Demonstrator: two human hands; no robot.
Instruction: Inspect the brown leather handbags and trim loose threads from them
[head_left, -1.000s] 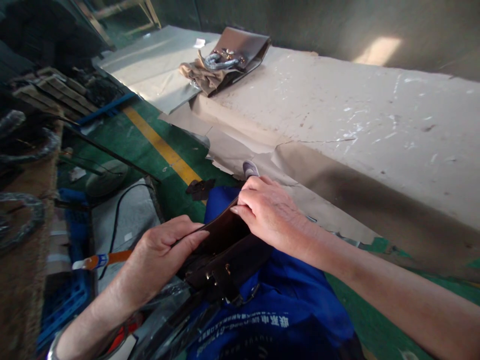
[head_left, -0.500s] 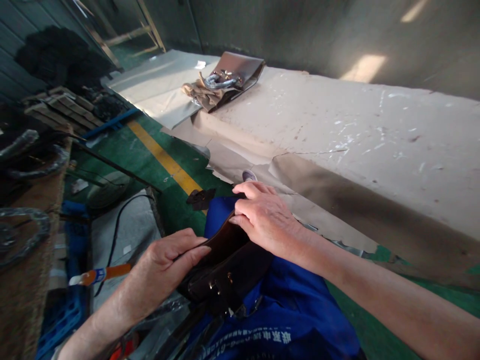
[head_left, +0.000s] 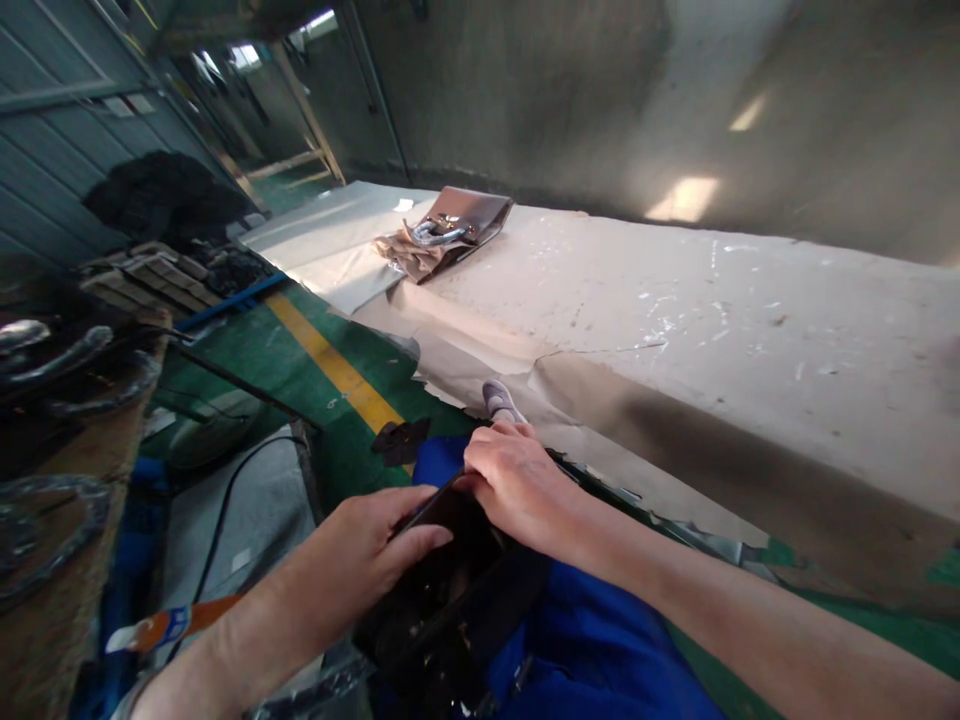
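A dark handbag (head_left: 480, 590) with small metal fittings rests on my lap over the blue apron (head_left: 607, 630), its mouth gaping upward. My left hand (head_left: 375, 545) pinches the near-left part of the rim, thumb inside and fingers outside. At the far end of the same rim, my right hand (head_left: 517, 485) is closed over the edge, its fingertips partly hidden. The bag's inside is too dark to make out.
A paper-covered table (head_left: 637, 310) runs along the wall, bearing a brown handbag (head_left: 480, 215) with wrapped handles. To my left are a bench (head_left: 82, 500) with plastic-wrapped handles, an orange bottle (head_left: 169, 628) and a grey board (head_left: 262, 500) crossed by a black cable.
The view has tilted up, so everything sits lower in the picture. My right hand has curled further down over the rim, and my left thumb reaches further across the bag's mouth.
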